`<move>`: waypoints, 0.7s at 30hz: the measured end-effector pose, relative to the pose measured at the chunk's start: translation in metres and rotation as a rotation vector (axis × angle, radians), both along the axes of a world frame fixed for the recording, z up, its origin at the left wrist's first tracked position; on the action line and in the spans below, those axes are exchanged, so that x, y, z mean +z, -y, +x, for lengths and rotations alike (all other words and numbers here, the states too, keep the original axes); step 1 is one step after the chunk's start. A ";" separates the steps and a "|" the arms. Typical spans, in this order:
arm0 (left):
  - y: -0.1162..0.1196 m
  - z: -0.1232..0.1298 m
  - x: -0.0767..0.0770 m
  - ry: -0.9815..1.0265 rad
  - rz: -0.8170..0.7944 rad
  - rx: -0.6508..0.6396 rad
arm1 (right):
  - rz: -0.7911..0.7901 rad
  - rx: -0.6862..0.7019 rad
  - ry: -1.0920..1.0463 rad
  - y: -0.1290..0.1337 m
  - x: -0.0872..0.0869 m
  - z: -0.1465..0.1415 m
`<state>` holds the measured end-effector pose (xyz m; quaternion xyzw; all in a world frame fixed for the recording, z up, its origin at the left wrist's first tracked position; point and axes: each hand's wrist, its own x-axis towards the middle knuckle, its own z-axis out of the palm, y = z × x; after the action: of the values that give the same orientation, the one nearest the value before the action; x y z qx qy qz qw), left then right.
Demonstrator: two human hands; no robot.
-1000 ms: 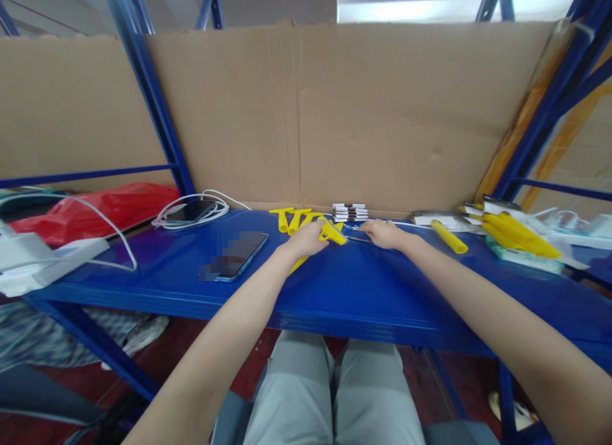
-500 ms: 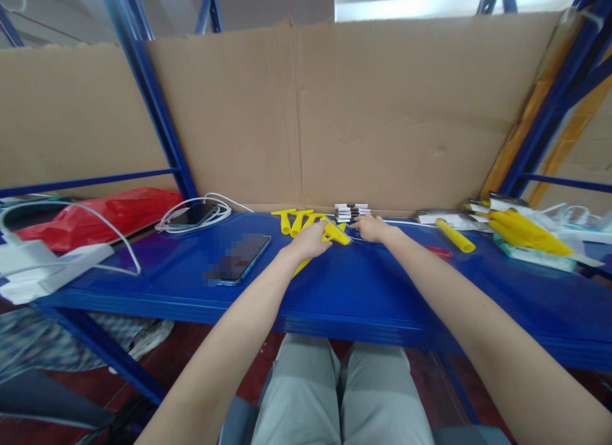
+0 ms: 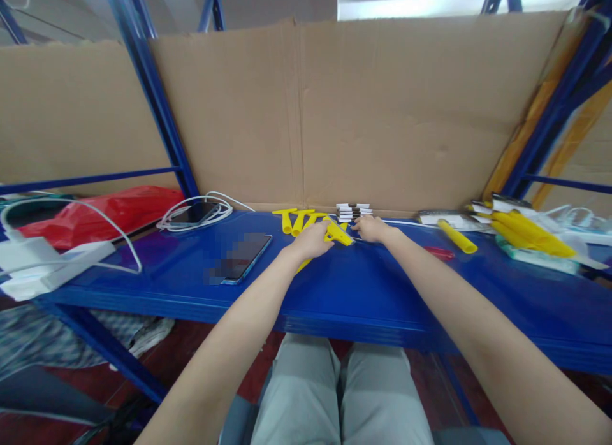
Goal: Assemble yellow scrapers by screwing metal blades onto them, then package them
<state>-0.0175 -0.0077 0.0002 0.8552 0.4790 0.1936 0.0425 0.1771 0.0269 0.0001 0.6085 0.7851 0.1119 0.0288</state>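
My left hand (image 3: pixel 313 241) is closed around a yellow plastic T-shaped scraper (image 3: pixel 339 233), its wide head pointing right. Just right of that head, my right hand (image 3: pixel 373 229) has its fingers curled together. Whatever they may pinch is too small to make out; a thin pale strip shows beneath them. Behind my hands, against the cardboard, is a stack of small white-and-black packs (image 3: pixel 354 211). Several more yellow T-shaped pieces (image 3: pixel 285 222) lie in a row beyond my left hand. Part of another yellow piece (image 3: pixel 304 264) shows under my left wrist.
A phone (image 3: pixel 243 259) lies left on the blue table (image 3: pixel 354 298). Farther left are a coiled white cable (image 3: pixel 217 218), a red bag (image 3: pixel 115 212) and a white power strip (image 3: pixel 71 269). Rightward lie a red item (image 3: pixel 440 253), a yellow tube (image 3: pixel 458 236) and yellow pieces (image 3: pixel 535 233). Cardboard (image 3: pixel 382 113) walls the back.
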 end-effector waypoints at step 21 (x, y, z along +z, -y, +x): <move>0.000 0.001 -0.003 0.024 -0.025 -0.109 | -0.001 -0.138 -0.281 0.007 -0.001 0.001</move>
<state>-0.0168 -0.0075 -0.0033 0.8771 0.4334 0.1953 0.0694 0.1780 0.0201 -0.0013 0.6705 0.7380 0.0231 -0.0733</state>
